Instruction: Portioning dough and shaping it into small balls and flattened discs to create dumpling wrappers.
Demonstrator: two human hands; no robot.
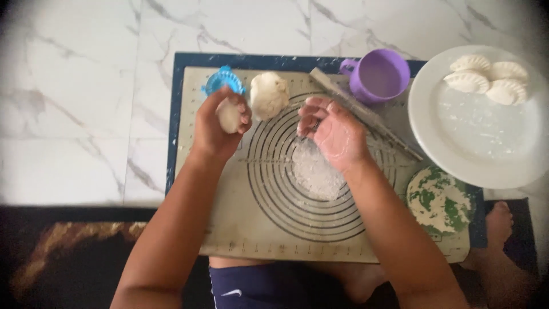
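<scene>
We log: left hand [220, 123] grasping a small dough piece [229, 114], upper centre; right hand [334, 134] released, palm floury, over the ringed mat [240, 217]; dough lump [269, 94] between them.

I have a single view, from the camera worn on the head, and it looks almost straight down at close range over the beige silicone pastry mat with dark blue border [229, 229] lying on the white marble-patterned floor [74, 86]. Both forearms enter from the bottom edge, so that edge lies nearest the wearer. The corners darken with lens vignetting.
</scene>
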